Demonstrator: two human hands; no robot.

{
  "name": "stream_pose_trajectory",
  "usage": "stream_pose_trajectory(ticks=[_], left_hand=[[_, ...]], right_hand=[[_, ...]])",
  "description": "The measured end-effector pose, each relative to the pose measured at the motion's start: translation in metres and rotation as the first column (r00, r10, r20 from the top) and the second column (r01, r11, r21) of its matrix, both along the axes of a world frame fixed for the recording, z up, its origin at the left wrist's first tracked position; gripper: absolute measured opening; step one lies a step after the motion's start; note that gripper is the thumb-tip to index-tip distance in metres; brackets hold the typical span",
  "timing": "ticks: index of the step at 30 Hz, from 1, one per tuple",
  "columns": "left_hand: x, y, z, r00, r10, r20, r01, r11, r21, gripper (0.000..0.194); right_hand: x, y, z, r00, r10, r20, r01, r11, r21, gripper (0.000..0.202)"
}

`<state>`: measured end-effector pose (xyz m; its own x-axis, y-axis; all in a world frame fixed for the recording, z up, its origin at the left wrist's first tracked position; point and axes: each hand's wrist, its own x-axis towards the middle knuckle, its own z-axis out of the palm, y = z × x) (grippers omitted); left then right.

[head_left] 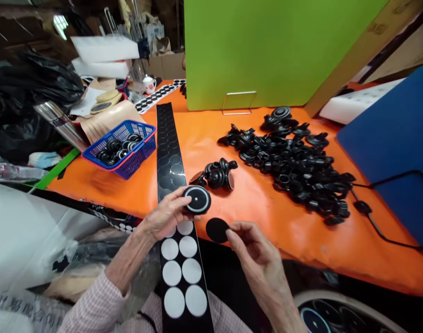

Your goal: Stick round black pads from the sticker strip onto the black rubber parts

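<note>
My left hand (pixel 169 210) grips a round black base (pixel 198 206), its underside with a pale ring and a small centre dot turned up toward me. Between thumb and forefinger of my right hand (pixel 254 247) is a thin black disc (pixel 217 230), held by its edge just right of the base and apart from it. Beneath my left hand a long black sticker strip (pixel 169 162) runs along the table and over its front edge. White circles in two columns (pixel 191 270) show on its near part. A small cluster of black parts (pixel 216 175) lies just beyond the base.
A large pile of black parts (pixel 291 162) covers the right of the orange table (pixel 253 208). A blue basket (pixel 131 162) with black parts stands at left. Behind are a green board (pixel 266 51) and a wire stand (pixel 239 102). A blue panel (pixel 398 152) and black cable (pixel 381 233) are at right.
</note>
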<state>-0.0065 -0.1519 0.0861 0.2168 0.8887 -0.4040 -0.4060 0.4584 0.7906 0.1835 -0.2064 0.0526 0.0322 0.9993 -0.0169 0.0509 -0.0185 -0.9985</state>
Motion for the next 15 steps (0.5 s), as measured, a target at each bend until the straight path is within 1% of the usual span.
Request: stream_pose_trajectory(ticks=[3, 5, 8, 11, 15], left_hand=[[0.008, -0.028, -0.011, 1.0, 0.003, -0.007, -0.003, 1.0, -0.019, 0.033], [0.012, -0.037, -0.016, 1.0, 0.002, 0.006, -0.001, 1.0, -0.026, 0.036], [0.015, -0.044, -0.02, 0.999, 0.009, 0.041, -0.007, 0.999, -0.036, 0.042], [0.015, -0.048, -0.022, 0.997, -0.014, 0.069, 0.017, 0.999, -0.041, 0.042], [0.016, -0.051, -0.023, 0.997, -0.015, 0.081, 0.019, 0.999, -0.049, 0.042]], right_hand=[[-0.002, -0.002, 0.004, 0.999, -0.001, -0.054, -0.006, 0.992, -0.129, 0.028], [-0.005, -0.003, 0.002, 0.995, -0.031, -0.09, 0.017, 0.988, -0.156, 0.028], [-0.01, -0.004, -0.005, 0.992, -0.081, -0.101, 0.067, 0.989, -0.133, 0.025], [-0.017, -0.006, -0.01, 0.986, -0.125, -0.111, 0.11, 0.985, -0.132, 0.024], [-0.026, -0.006, -0.012, 0.983, -0.15, -0.111, 0.135, 0.982, -0.132, 0.025]])
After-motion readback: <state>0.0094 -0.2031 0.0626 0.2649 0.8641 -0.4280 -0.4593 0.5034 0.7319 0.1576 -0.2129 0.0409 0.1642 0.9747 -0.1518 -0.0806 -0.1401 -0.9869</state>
